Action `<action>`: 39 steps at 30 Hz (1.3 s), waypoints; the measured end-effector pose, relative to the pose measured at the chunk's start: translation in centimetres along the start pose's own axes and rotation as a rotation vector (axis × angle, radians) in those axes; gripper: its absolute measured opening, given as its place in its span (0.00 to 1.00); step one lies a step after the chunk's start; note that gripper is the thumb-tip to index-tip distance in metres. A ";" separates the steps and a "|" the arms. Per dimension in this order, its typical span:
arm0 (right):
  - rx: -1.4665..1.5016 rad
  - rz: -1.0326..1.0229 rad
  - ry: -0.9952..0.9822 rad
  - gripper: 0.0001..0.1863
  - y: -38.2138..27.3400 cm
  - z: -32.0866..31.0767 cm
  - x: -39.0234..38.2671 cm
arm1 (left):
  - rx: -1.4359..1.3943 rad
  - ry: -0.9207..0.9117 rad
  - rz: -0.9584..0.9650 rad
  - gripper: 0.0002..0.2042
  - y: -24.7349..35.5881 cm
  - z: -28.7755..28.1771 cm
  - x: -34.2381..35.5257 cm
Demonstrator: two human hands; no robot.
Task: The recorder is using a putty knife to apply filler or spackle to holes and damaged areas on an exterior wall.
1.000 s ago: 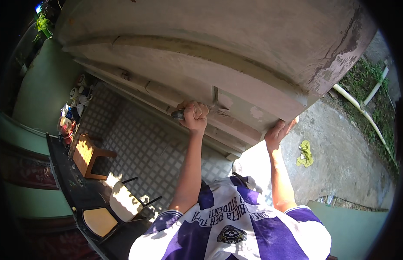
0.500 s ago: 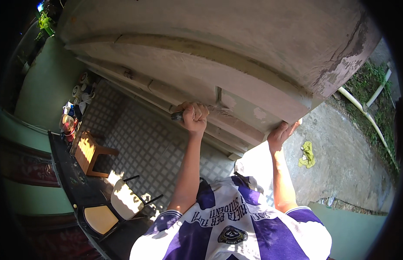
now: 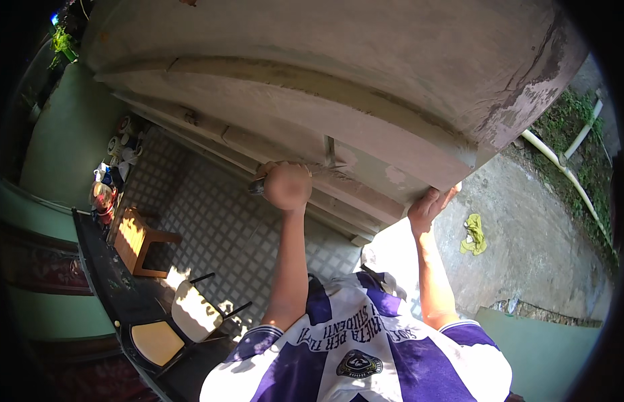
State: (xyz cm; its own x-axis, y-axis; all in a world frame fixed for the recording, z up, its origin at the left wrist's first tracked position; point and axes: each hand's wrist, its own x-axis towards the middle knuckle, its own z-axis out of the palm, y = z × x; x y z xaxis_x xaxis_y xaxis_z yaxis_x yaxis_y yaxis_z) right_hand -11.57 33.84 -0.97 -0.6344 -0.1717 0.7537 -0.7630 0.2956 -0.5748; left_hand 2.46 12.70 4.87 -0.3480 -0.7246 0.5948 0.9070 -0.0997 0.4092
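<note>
My left hand [image 3: 287,186] is closed in a fist, blurred, around a hand tool. Only the dark, rounded end of the tool [image 3: 257,186] sticks out on its left side; its working end is hidden or too unclear to name. The fist is up against the stepped edge of a plastered concrete ledge [image 3: 365,151]. My right hand [image 3: 426,209] rests at the ledge's right corner, fingers stretched out along it and thumb apart. Beside the left fist, the plaster has a narrow dark slot and pale worn patches.
A yellow-green cloth [image 3: 473,234] lies on the concrete ground at right, near white pipes [image 3: 553,157]. At left are a wooden stool [image 3: 139,241], a chair [image 3: 195,311], a black counter [image 3: 101,268] and a pile of household items [image 3: 107,187], beside a checkered tile floor [image 3: 211,208].
My left fist has shifted left along the ledge edge with the tool and turned slightly. My right hand stays at the corner. The whole view has shifted a little.
</note>
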 end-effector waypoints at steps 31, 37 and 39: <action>0.008 -0.044 0.143 0.27 -0.5 0.3 0.6 | 0.087 0.097 -0.059 0.15 -0.4 -0.2 -1.3; 0.002 -0.044 0.068 0.26 -0.9 -0.4 0.6 | 0.042 0.114 -0.041 0.15 1.0 0.3 -1.8; 0.000 -0.050 0.000 0.24 -1.7 -1.0 0.2 | 0.101 0.094 -0.051 0.16 1.2 0.7 -2.9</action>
State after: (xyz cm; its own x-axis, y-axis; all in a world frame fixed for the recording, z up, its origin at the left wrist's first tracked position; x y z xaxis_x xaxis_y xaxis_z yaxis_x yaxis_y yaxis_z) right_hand -10.27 34.26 0.50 -0.5956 -0.1859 0.7815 -0.7937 0.2865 -0.5367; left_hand 4.34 15.16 4.16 -0.3649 -0.7818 0.5056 0.8585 -0.0724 0.5076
